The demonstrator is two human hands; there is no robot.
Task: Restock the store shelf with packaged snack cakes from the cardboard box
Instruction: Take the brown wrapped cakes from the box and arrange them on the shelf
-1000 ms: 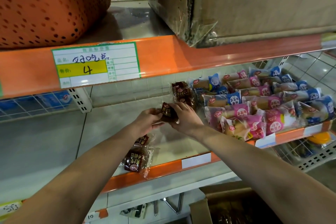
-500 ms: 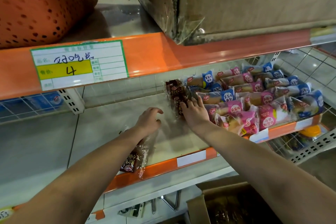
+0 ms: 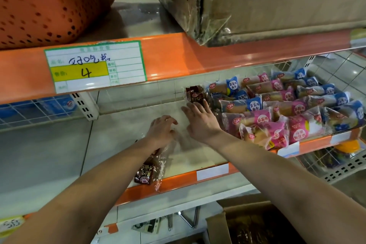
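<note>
Brown printed film with clear crimped ends wraps the loose snack cake pack (image 3: pixel 147 172), which lies on the pale shelf board (image 3: pixel 122 134) right at its orange front lip, under the left forearm and on the person's side of the left hand (image 3: pixel 162 130). Its long axis runs roughly front to back, tilted a little, with the clear top end reaching toward the wrist. That hand sits low over the board with fingers loosely curled and, as far as can be made out, nothing in them. Beyond its fingertips and to the right, the right hand (image 3: pixel 200 123) lies flat with fingers straight, their tips against the near end of the small stack of brown snack cake packs (image 3: pixel 195 95) at the shelf's back, holding nothing. By my judgement the loose pack joins that stack next, and the left hand is nearer: it would draw back toward the body and take the pack across its short side. Right of the right hand, touching the stack, lie rows of pink and blue bread packets (image 3: pixel 277 109). Below both forearms the open brown cardboard box (image 3: pixel 215 228) shows more dark packs. Above the hands hangs a white and yellow price label (image 3: pixel 95 67).
</note>
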